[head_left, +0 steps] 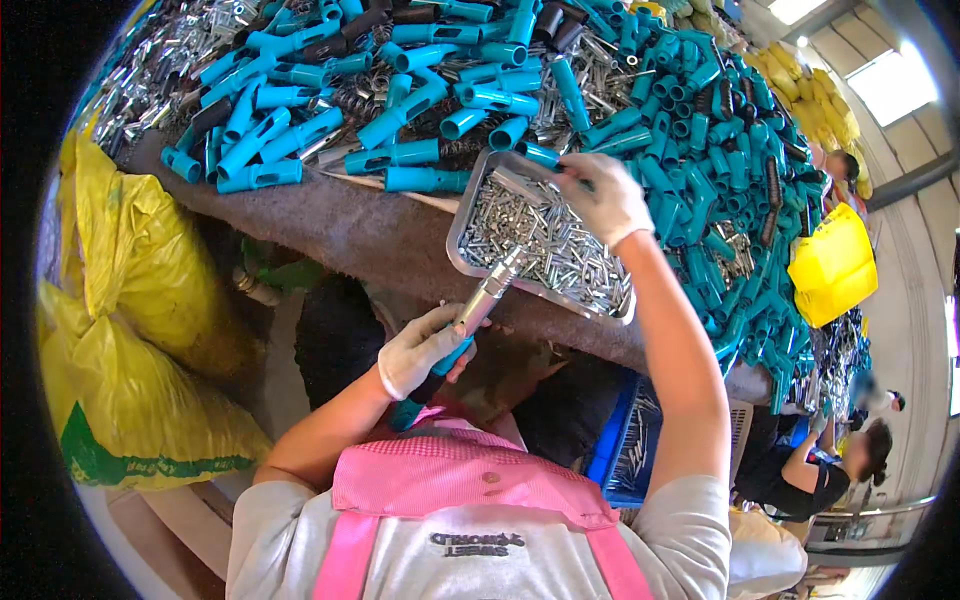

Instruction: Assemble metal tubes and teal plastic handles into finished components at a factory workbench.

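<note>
Your white-gloved left hand (425,345) clasps a silver metal cylinder (484,302); at a rectangular silver tray (464,220), your white-gloved right hand (606,198) has an unclear grip.

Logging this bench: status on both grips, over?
Left grip holding silver stepped cylinder. Right grip by far edge of pin tray, contact unclear. Teal tubes crowd the tray.

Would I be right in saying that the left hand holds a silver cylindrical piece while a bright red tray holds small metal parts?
The tray is silver-grey, not bright red, as the head view shows; the left hand does hold a silver cylindrical piece.
</note>
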`<action>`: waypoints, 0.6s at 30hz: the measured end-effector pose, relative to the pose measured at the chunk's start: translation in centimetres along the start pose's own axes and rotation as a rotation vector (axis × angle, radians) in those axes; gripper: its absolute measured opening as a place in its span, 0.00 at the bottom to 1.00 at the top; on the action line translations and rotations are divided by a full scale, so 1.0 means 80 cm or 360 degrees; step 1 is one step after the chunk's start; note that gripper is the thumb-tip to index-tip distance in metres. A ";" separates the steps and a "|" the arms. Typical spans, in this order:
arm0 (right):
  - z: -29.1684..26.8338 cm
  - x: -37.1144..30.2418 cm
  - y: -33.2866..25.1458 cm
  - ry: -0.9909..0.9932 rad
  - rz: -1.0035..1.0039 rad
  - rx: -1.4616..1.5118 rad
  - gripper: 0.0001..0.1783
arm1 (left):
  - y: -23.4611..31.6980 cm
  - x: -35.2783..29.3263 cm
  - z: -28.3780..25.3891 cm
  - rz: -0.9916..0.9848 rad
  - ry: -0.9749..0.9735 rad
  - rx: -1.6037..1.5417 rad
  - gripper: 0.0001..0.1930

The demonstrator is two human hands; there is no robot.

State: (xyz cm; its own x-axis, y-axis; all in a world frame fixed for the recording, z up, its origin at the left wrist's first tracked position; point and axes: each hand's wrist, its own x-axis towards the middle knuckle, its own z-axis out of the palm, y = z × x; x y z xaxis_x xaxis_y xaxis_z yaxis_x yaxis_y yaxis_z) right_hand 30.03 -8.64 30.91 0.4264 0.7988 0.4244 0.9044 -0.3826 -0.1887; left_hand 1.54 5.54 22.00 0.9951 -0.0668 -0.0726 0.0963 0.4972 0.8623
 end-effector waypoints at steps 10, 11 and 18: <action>0.026 0.009 -0.069 -0.0135 0.0054 0.0056 0.20 | 0.004 -0.015 -0.005 0.0055 -0.0032 -0.0020 0.19; 0.008 -0.001 -0.078 -0.0119 0.0068 0.0283 0.21 | 0.005 -0.016 -0.006 0.0048 -0.0045 -0.0014 0.19; -0.066 -0.063 -0.132 -0.0854 -0.0292 0.1069 0.18 | 0.016 -0.013 0.007 -0.0042 -0.0167 0.0355 0.15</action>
State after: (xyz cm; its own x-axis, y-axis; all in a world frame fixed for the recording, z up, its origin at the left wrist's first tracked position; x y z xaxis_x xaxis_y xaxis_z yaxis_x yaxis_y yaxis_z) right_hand 18.29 -11.08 35.44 0.0685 0.9960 0.0573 0.7029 -0.0074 -0.7112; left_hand 0.60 5.81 23.47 0.9835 -0.1727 -0.0539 0.1034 0.2918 0.9509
